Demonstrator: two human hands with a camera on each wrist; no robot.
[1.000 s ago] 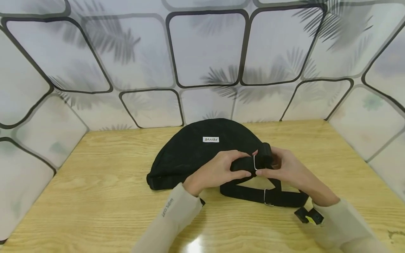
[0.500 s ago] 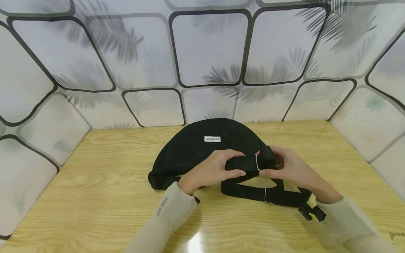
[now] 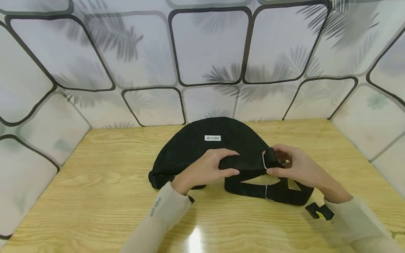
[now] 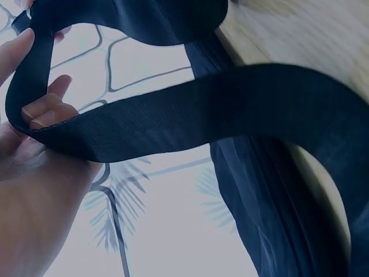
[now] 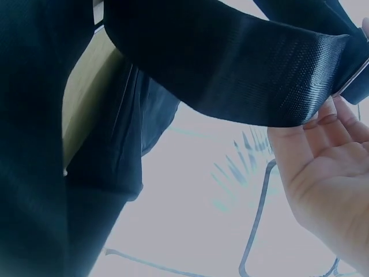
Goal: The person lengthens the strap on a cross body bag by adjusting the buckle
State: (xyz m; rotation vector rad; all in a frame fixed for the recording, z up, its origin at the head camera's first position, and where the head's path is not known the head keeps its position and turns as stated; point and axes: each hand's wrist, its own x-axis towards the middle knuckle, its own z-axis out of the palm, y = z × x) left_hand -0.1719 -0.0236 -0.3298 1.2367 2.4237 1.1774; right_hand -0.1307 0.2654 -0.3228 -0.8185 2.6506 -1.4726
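A black half-moon waist bag [image 3: 186, 147] with a white FEIYVE label lies flat, its curved edge toward the back wall. Its wide black strap [image 3: 242, 162] stretches between both hands. My left hand [image 3: 202, 170] pinches the strap between thumb and fingers; in the left wrist view, the webbing [image 4: 144, 127] bends round the fingertips. At the other end, my right hand [image 3: 299, 167] grips the strap beside a metal slider [image 3: 264, 160], where the webbing folds over. A lower stretch of strap with a second metal slider [image 3: 267, 192] loops on the table in front of the bag.
The wooden table [image 3: 104, 196] meets patterned fabric walls [image 3: 209, 45] at the back and both sides. Beside the right cuff is a small black piece [image 3: 319, 211] with a yellow mark.
The hands have drawn apart: the left slid leftward along the strap, while the right moved rightward with the slider. More strap now lies straight between them. The bag stays nearly in place.
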